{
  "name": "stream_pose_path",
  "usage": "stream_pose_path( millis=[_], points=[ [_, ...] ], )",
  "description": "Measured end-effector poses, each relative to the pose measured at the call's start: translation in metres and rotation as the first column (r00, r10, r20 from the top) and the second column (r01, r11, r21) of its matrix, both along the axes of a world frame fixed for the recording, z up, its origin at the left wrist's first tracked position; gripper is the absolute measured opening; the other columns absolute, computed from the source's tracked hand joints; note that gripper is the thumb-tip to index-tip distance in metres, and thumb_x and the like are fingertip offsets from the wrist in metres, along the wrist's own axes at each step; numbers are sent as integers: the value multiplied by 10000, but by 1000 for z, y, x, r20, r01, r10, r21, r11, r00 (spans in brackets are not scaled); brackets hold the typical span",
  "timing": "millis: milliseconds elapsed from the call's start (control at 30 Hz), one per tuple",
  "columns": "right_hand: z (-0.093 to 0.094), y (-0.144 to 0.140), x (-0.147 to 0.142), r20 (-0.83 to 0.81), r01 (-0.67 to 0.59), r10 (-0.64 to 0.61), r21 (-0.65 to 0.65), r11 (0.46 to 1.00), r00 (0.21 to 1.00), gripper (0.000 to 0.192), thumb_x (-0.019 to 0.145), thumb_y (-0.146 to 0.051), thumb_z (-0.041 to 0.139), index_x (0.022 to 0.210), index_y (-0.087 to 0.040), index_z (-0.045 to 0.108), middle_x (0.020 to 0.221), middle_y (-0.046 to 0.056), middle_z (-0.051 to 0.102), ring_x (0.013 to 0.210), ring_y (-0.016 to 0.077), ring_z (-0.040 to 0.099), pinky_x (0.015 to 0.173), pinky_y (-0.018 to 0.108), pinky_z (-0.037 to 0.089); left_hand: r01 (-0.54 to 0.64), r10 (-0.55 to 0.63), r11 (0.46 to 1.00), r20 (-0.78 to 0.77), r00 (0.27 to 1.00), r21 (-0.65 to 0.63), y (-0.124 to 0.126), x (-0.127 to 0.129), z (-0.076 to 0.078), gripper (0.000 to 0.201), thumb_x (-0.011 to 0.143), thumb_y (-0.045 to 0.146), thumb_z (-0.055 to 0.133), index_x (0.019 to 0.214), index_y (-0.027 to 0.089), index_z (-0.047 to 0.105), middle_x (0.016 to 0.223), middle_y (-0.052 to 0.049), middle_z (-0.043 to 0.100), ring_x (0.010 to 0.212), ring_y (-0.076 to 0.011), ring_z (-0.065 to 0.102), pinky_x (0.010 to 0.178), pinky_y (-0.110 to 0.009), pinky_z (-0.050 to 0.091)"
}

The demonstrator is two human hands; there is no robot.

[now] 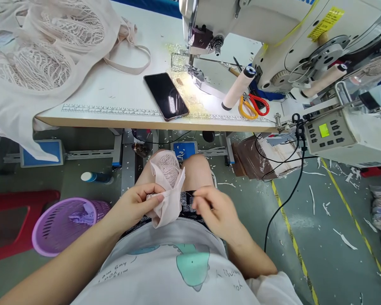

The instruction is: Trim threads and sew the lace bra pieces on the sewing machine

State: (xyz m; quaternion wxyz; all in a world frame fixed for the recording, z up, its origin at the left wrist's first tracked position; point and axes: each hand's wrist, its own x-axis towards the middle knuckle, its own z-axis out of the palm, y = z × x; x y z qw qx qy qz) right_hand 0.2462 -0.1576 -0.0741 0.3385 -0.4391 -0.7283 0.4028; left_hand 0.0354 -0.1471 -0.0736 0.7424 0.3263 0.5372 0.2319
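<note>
Over my lap, my left hand (pixel 147 201) pinches a pale pink bra (pixel 169 192) between thumb and fingers. The bra is folded, with a lace cup facing up and its plain fabric edge turned toward me. To the right of it, my right hand (pixel 214 207) is closed in a pinch, a short distance from the fabric. A thin dark tip shows at its fingertips, too small to name. More pale pink garments with lace cups (pixel 41 65) lie heaped at the table's left, one strap (pixel 130 67) looping out and a piece hanging over the front edge.
A sewing machine (pixel 273 25) stands on the white table (pixel 114 93). Near its front edge lie a phone (pixel 167 96), a thread cone (pixel 238 88) and scissors (pixel 253 106). Below left are a purple basket (pixel 57 224) and a red stool (pixel 19 224). A black cable (pixel 284 203) hangs at right.
</note>
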Motion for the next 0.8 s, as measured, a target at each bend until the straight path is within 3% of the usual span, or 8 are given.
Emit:
stream_pose_path(
  millis=[33, 100, 233, 567, 800],
  points=[
    [-1, 2, -7, 10, -93, 93, 29, 995, 996, 159, 831, -110, 417, 928, -178, 522, 744, 7, 588, 685, 91, 552, 640, 213, 449, 8, -8, 1000, -9, 1000, 6, 0, 1, 2, 433, 593, 476, 654, 744, 94, 516, 545, 19, 526, 444, -69, 518, 427, -172, 468],
    [-3, 7, -19, 36, -153, 150, 79, 985, 988, 177, 819, -116, 428, 898, -168, 577, 861, 48, 587, 803, 116, 558, 714, 235, 457, 28, -28, 999, -30, 999, 20, 0, 2, 4, 425, 605, 474, 644, 752, 93, 524, 552, 17, 525, 452, -63, 515, 436, -171, 475],
    [-9, 10, -31, 66, -102, 97, 79, 992, 993, 212, 820, -161, 440, 906, -178, 633, 844, 63, 543, 751, 125, 540, 659, 244, 461, 72, -71, 997, -52, 996, 16, -2, 2, 7, 418, 626, 476, 623, 770, 95, 533, 579, 6, 531, 477, -72, 524, 460, -199, 498],
    [-11, 10, -29, 78, -95, 87, 107, 990, 993, 233, 796, -177, 463, 902, -129, 664, 706, 44, 536, 614, 104, 499, 565, 216, 424, 36, -38, 998, -27, 999, -51, -2, 3, 1, 456, 591, 485, 639, 794, 98, 505, 562, 0, 533, 447, -100, 526, 447, -230, 487],
    [-9, 12, -26, 96, -92, 84, 78, 993, 992, 231, 797, -181, 456, 898, -130, 658, 714, 48, 559, 658, 116, 526, 596, 222, 440, -9, 10, 997, 10, 1000, -82, 0, 5, 1, 420, 567, 440, 660, 761, 97, 517, 526, 23, 502, 416, -69, 485, 398, -187, 443]
  ],
)
